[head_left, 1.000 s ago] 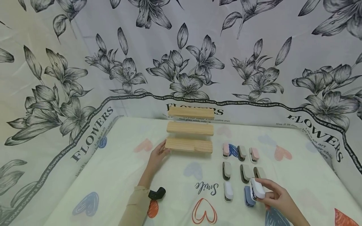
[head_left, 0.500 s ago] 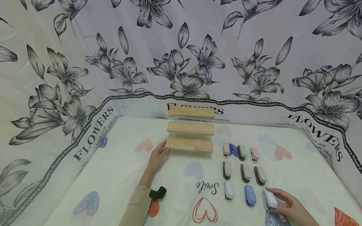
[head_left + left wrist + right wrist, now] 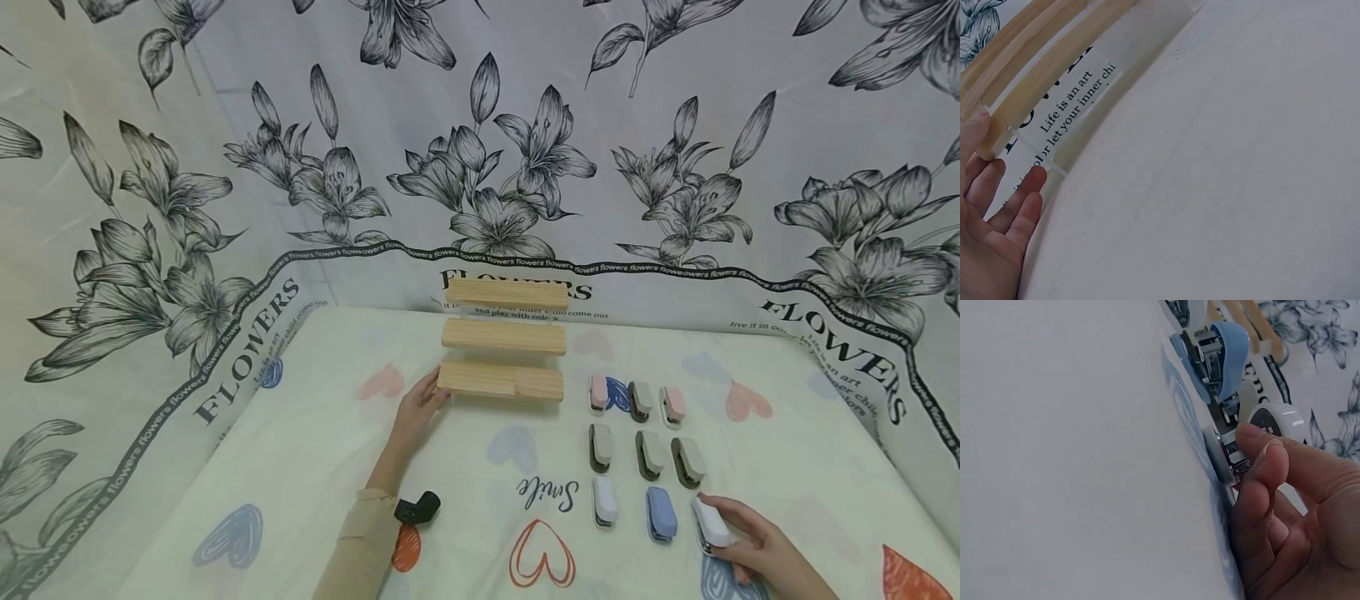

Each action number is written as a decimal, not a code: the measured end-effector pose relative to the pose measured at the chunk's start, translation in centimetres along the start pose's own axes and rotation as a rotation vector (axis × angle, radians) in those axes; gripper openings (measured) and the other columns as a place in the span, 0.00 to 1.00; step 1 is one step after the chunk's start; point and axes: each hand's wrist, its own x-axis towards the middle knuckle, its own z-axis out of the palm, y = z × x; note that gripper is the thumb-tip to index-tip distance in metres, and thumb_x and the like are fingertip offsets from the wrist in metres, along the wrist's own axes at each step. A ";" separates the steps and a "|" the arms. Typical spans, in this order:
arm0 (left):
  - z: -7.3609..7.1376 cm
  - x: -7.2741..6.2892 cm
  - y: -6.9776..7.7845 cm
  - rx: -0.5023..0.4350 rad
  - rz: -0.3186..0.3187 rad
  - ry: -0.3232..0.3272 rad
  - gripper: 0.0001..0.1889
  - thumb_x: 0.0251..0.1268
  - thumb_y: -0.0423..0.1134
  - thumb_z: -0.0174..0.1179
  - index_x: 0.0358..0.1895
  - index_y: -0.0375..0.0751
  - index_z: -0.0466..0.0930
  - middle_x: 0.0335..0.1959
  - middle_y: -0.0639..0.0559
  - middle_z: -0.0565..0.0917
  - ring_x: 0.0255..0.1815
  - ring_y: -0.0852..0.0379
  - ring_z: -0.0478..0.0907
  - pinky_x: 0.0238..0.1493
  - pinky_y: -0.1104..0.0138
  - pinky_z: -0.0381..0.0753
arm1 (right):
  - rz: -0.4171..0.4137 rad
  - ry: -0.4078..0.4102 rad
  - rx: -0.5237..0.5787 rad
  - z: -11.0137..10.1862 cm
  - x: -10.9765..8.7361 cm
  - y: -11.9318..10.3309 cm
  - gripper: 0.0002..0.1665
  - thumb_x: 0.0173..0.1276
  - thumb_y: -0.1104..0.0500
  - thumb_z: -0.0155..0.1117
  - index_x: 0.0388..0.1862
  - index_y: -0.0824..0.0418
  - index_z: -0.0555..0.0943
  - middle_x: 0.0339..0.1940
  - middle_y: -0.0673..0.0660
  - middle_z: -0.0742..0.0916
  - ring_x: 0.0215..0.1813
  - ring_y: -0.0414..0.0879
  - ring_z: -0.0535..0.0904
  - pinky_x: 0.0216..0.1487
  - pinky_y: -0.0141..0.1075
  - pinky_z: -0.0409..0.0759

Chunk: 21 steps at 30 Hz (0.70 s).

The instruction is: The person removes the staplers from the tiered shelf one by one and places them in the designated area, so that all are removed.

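My right hand [image 3: 765, 542] pinches a small white stapler [image 3: 711, 525] between thumb and fingers at the right end of the front row. In the right wrist view the white stapler [image 3: 1285, 419] stands on the cloth, its metal parts showing beside my thumb. A blue stapler [image 3: 662, 515] is just to its left, then another white stapler [image 3: 605, 502]. At the middle back, a stepped rack has three wooden boards, the lowest board [image 3: 498, 381] nearest me. My left hand [image 3: 416, 408] holds that board's left end, thumb on top and fingers beneath in the left wrist view.
Behind the front row stand grey-beige staplers [image 3: 649, 455], then pink and grey ones, a pink stapler [image 3: 673, 406] among them. A black angled object [image 3: 417, 507] sits by my left wrist. The table cloth [image 3: 465, 533] bears printed hearts; a flowered curtain [image 3: 525, 167] hangs behind.
My right hand has carried the white stapler from over the blue one to the right and set it down at the row's end. My left hand stays at the board.
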 end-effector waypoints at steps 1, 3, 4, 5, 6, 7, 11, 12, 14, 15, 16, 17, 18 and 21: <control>0.0 -0.1 0.2 0.001 0.003 -0.002 0.27 0.64 0.36 0.54 0.64 0.31 0.58 0.59 0.37 0.66 0.48 0.45 0.75 0.53 0.57 0.70 | 0.013 0.009 0.007 0.1 0.0 0.0 0.30 0.59 0.62 0.62 0.47 0.25 0.71 0.55 0.41 0.70 0.18 0.42 0.71 0.23 0.37 0.77; 0.1 0.0 0.0 0.010 0.007 -0.004 0.27 0.64 0.37 0.54 0.64 0.32 0.58 0.59 0.37 0.66 0.48 0.45 0.75 0.52 0.58 0.70 | 0.017 0.024 0.009 0.4 0.0 0.0 0.30 0.59 0.62 0.62 0.47 0.24 0.71 0.59 0.51 0.69 0.20 0.43 0.73 0.24 0.38 0.77; 0.1 0.0 -0.3 0.012 0.013 -0.002 0.28 0.64 0.38 0.54 0.65 0.32 0.58 0.59 0.38 0.66 0.48 0.46 0.75 0.52 0.59 0.71 | 0.018 0.030 0.008 0.4 0.0 0.0 0.31 0.59 0.62 0.62 0.46 0.23 0.70 0.59 0.55 0.68 0.21 0.44 0.74 0.24 0.38 0.77; 0.1 0.1 -0.8 0.014 0.025 -0.002 0.28 0.64 0.39 0.54 0.65 0.33 0.58 0.59 0.38 0.66 0.48 0.46 0.75 0.51 0.59 0.71 | 0.026 0.037 0.008 0.5 0.0 0.1 0.31 0.59 0.62 0.63 0.46 0.22 0.70 0.59 0.56 0.69 0.22 0.45 0.75 0.25 0.38 0.78; 0.1 0.3 -1.3 0.015 0.043 0.002 0.28 0.64 0.40 0.54 0.65 0.33 0.59 0.59 0.38 0.67 0.47 0.47 0.76 0.51 0.59 0.72 | 0.027 0.036 0.009 0.5 0.0 0.1 0.32 0.59 0.62 0.62 0.45 0.21 0.70 0.58 0.56 0.69 0.23 0.45 0.76 0.26 0.38 0.78; 0.1 0.4 -1.8 0.003 0.048 0.005 0.28 0.64 0.41 0.54 0.65 0.35 0.59 0.59 0.39 0.67 0.47 0.46 0.76 0.51 0.59 0.72 | 0.027 0.037 0.008 0.5 -0.1 0.1 0.32 0.59 0.62 0.62 0.45 0.21 0.70 0.57 0.55 0.71 0.24 0.45 0.76 0.26 0.38 0.78; 0.1 0.6 -2.9 -0.001 0.135 0.007 0.28 0.64 0.44 0.54 0.65 0.37 0.61 0.59 0.39 0.68 0.46 0.47 0.76 0.49 0.60 0.74 | 0.038 0.025 0.023 0.4 -0.2 0.1 0.32 0.59 0.62 0.62 0.45 0.21 0.70 0.47 0.48 0.76 0.25 0.45 0.77 0.28 0.38 0.78; 0.1 0.6 -3.0 0.000 0.141 0.008 0.28 0.64 0.45 0.54 0.64 0.37 0.61 0.58 0.39 0.68 0.46 0.47 0.76 0.49 0.60 0.74 | 0.047 0.019 0.024 0.4 -0.3 0.1 0.32 0.59 0.62 0.62 0.44 0.20 0.70 0.43 0.47 0.77 0.25 0.44 0.77 0.28 0.38 0.78; 0.1 0.5 -2.9 0.007 0.114 0.009 0.28 0.64 0.45 0.54 0.65 0.38 0.61 0.58 0.39 0.69 0.49 0.47 0.75 0.51 0.60 0.72 | 0.050 0.003 0.029 0.3 -0.3 -0.1 0.32 0.60 0.62 0.62 0.45 0.20 0.70 0.41 0.46 0.78 0.26 0.45 0.77 0.31 0.39 0.79; 0.1 0.5 -2.9 0.005 0.097 0.007 0.28 0.64 0.44 0.54 0.65 0.37 0.60 0.58 0.38 0.68 0.50 0.46 0.74 0.51 0.60 0.71 | 0.061 0.000 0.030 0.2 -0.4 -0.3 0.32 0.60 0.62 0.62 0.45 0.20 0.70 0.41 0.43 0.79 0.28 0.45 0.78 0.32 0.39 0.79; 0.1 0.4 -2.9 0.011 0.067 0.003 0.28 0.65 0.44 0.53 0.65 0.36 0.59 0.59 0.37 0.68 0.52 0.45 0.72 0.53 0.59 0.70 | 0.076 0.006 0.018 0.2 -0.6 -0.5 0.31 0.60 0.61 0.62 0.45 0.19 0.69 0.41 0.44 0.80 0.30 0.46 0.78 0.34 0.39 0.79; 0.1 0.3 -2.7 0.008 0.038 -0.004 0.28 0.65 0.43 0.53 0.66 0.36 0.58 0.59 0.37 0.67 0.53 0.45 0.71 0.54 0.60 0.68 | 0.077 0.006 -0.007 0.0 -0.8 -0.8 0.31 0.61 0.60 0.61 0.50 0.21 0.68 0.42 0.41 0.80 0.33 0.46 0.78 0.36 0.38 0.78; 0.1 0.1 -2.2 0.015 0.018 -0.011 0.28 0.66 0.41 0.52 0.66 0.34 0.57 0.59 0.37 0.67 0.54 0.44 0.70 0.54 0.60 0.68 | 0.028 -0.007 -0.028 -0.3 -1.0 -1.0 0.31 0.63 0.61 0.59 0.55 0.25 0.67 0.45 0.36 0.78 0.36 0.47 0.79 0.38 0.38 0.78; 0.0 -0.8 -0.3 0.038 -0.035 -0.024 0.26 0.67 0.38 0.50 0.65 0.33 0.58 0.60 0.37 0.66 0.54 0.42 0.69 0.53 0.56 0.70 | -0.241 0.035 -0.237 -1.1 -1.8 -2.4 0.32 0.64 0.67 0.54 0.66 0.48 0.64 0.52 0.30 0.74 0.38 0.47 0.79 0.38 0.33 0.77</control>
